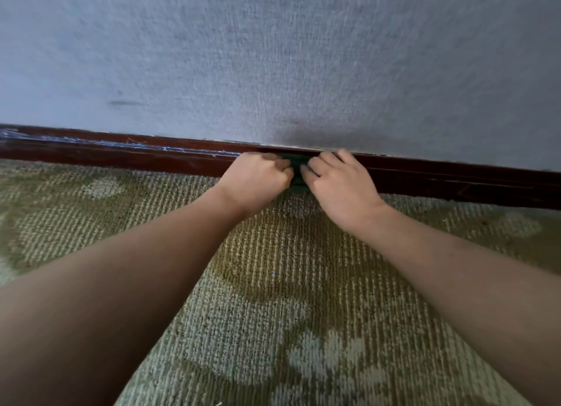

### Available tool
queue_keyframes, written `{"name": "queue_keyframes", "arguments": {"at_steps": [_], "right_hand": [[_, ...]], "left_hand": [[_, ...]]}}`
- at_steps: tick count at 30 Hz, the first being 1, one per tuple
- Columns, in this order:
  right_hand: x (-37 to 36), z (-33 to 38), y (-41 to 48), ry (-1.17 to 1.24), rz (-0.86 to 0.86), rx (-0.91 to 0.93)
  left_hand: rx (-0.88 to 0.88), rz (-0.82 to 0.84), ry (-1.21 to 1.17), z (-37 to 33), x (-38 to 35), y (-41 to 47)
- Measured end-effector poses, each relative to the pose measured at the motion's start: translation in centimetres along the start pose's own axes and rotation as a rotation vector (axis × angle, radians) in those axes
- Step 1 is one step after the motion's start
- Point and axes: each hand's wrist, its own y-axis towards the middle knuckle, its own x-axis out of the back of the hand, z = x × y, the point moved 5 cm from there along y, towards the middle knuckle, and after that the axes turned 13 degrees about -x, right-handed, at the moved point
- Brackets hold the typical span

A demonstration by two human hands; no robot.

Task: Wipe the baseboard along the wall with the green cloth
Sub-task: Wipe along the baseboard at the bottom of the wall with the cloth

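I hold the green cloth [299,171] bunched against the dark baseboard [121,154], just above the carpet [273,284]. My left hand [258,181] grips one end and my right hand [337,187] curls over the other, so both press it firmly.

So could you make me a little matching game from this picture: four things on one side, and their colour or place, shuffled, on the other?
Things:
1 green cloth
2 baseboard
3 wall
4 carpet

Descriptions:
A pale grey-blue, textured
B olive and cream pattern
C mostly hidden between the left hand and the right hand
D dark reddish-brown strip

Pairs: 1-C, 2-D, 3-A, 4-B
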Motion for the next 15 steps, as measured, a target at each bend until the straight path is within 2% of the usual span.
{"name": "queue_keyframes", "arguments": {"at_steps": [4,7,9,15], "right_hand": [[0.0,-0.7,-0.2,0.007,-0.034,-0.01],[-1.3,-0.7,0.2,0.028,0.046,-0.016],[-1.7,-0.8,0.7,0.065,0.077,-0.02],[-1.6,-0.6,0.7,0.09,0.018,-0.043]], "left_hand": [[0.013,-0.01,0.002,-0.5,0.2,1.2],[0.0,-0.061,0.005,-0.5,0.4,1.4],[0.03,-0.036,-0.008,0.0,-0.3,1.3],[0.083,-0.002,-0.05,0.1,-0.8,1.3]]}}
